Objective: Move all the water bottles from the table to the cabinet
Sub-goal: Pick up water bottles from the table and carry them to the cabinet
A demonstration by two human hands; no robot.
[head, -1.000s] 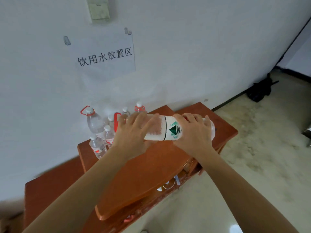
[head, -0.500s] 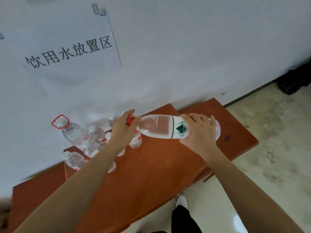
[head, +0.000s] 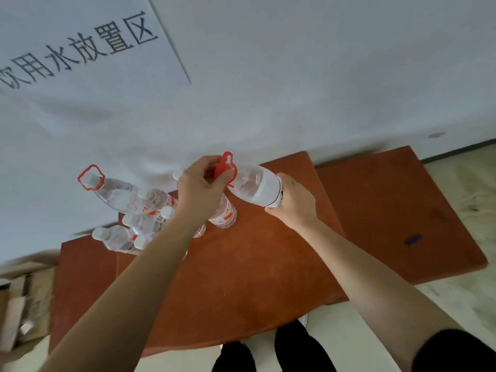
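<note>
A large clear water bottle (head: 253, 185) with a white label and a red carry handle (head: 225, 167) hangs tilted above the brown cabinet top (head: 241, 269). My left hand (head: 200, 187) grips its red handle and neck. My right hand (head: 292, 201) holds its lower body from the near side. Another large bottle with a red handle (head: 112, 191) stands at the back left by the wall. Several small white-capped bottles (head: 142, 224) cluster around it, and one small bottle (head: 224, 213) stands just below my left hand.
A white wall with a paper sign (head: 80, 49) rises right behind the bottles. A second brown top (head: 397, 210) adjoins on the right. Cardboard boxes (head: 16, 304) sit at the far left. Pale floor (head: 469, 170) lies to the right, and my legs (head: 273, 350) stand at the cabinet's front.
My left hand slid from the bottle's body to its red handle. The bottle swung from lying level to tilted, neck up. The camera moved closer over the cabinet.
</note>
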